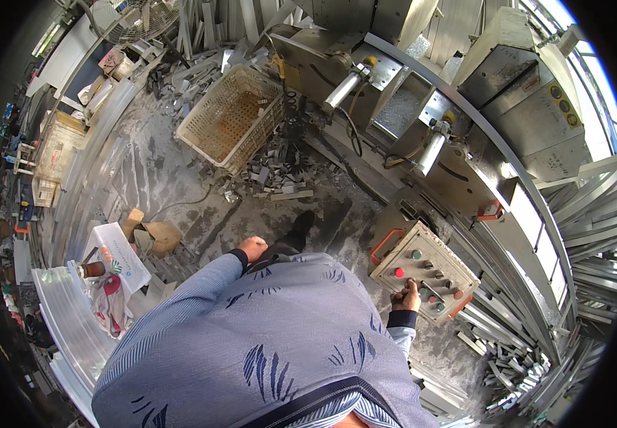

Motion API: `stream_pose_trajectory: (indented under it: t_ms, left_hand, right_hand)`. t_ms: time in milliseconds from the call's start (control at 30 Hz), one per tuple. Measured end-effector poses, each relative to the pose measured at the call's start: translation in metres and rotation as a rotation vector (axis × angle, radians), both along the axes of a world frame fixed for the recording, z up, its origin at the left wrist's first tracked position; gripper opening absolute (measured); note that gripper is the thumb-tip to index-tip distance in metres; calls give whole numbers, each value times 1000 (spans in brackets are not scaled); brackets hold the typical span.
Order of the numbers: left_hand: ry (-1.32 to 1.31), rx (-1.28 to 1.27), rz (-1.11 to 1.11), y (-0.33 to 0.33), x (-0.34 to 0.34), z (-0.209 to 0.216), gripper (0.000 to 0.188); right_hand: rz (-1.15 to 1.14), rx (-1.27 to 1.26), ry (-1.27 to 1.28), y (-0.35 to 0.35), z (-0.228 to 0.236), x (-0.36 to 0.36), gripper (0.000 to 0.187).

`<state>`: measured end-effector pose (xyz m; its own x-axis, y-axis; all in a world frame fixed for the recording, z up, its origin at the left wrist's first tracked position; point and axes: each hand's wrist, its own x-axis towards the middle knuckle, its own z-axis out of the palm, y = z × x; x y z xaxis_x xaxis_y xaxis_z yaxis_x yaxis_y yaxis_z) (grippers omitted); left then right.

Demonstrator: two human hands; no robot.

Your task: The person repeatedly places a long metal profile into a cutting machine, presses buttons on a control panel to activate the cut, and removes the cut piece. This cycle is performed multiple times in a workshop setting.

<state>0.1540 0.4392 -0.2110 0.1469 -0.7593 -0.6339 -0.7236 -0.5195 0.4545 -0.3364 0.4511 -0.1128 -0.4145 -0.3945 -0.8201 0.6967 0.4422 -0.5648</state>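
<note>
My left hand (pixel 253 247) hangs in front of my body with its fingers curled in, and nothing shows in it. On the right, my right hand (pixel 404 297) is at the near left edge of a control box (pixel 440 257), next to its knobs. Its fingers are bent closed; whatever they grip, if anything, is hidden. The sloping panel carries a red push button (pixel 399 272), a green button (pixel 416 254) and several other switches. An orange handle (pixel 385 246) is fixed on the box's left side.
A cream plastic crate (pixel 212 153) stands ahead amid metal offcuts (pixel 278 173). Saw machinery with two cylinders (pixel 347 87) spans the right. Long aluminium profiles (pixel 73 321) lie left, near a white box (pixel 117 253) and rag (pixel 112 303). Cut pieces (pixel 515 374) pile lower right.
</note>
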Motion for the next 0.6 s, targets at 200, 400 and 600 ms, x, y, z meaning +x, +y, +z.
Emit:
stream_pose_trajectory:
  t_ms: [200, 400, 600]
  left_hand:
    - [13, -10, 139, 10, -2, -8, 25]
    - [58, -22, 270, 32, 6, -34, 31]
    - [128, 132, 386, 62, 16, -69, 37]
  right_hand:
    - [364, -83, 316, -22, 53, 3, 17]
    - [792, -353, 1223, -163, 127, 16, 30]
    - [1016, -495, 1647, -358, 162, 48, 14]
